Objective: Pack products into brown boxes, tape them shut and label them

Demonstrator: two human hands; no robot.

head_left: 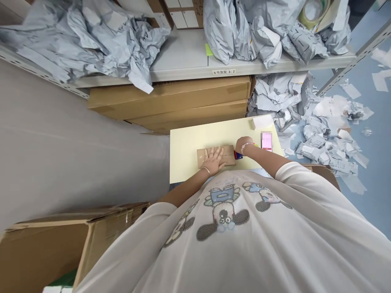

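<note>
My left hand [214, 159] lies flat with spread fingers on a small brown cardboard box [229, 151], which rests on a pale yellow tabletop [183, 142]. At the box's right end my right hand [243, 144] is closed like a fist. A small blue and red object [238, 155] shows just below that hand, against the box's end. What sits inside the right hand's fingers is hidden, so its kind cannot be made out. To the right of this hand a phone [266, 141] with a lit pink screen lies on the tabletop.
A white box-like item [263, 121] sits at the table's far right corner. Beyond stands a metal shelf [183, 49] with grey plastic mailer bags [116, 40] and a tape roll [313, 11]. Long cartons [171, 95] lie beneath. Crumpled packaging [332, 142] covers floor at right; an open carton [45, 248] stands lower left.
</note>
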